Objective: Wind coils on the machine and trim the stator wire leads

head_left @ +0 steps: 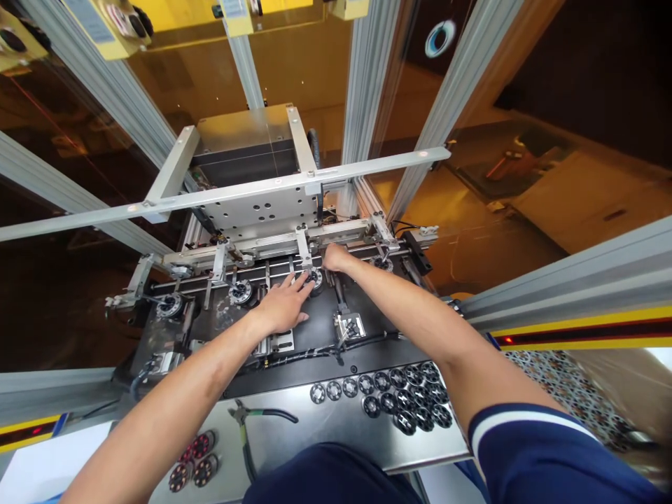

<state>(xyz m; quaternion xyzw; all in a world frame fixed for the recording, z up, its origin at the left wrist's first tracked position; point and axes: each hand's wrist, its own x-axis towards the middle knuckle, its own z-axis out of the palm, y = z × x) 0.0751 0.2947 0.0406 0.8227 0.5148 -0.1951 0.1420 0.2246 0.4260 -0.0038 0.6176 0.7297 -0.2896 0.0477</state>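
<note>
One small round wound core (pixel 313 278) is seated on the machine's rail, touched by the left hand (pixel 283 306) with fingers spread; the right hand (pixel 334 257) (grip unclear) rests just behind. Judged rigid, light, best pinched at the rim.

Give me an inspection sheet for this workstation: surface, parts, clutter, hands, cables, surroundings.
Surface: steel shelf in front of a black machine bed.
Job's things: round part on the rail, between both hands; similar parts along the rail.
Clutter: black discs in rows on the shelf; reddish discs; pliers.
Hands: left hand flat beside the round part; right hand at the rail, grip not visible.
Cables: black cable across the bed.
Surroundings: aluminium frame, amber panels.
</note>
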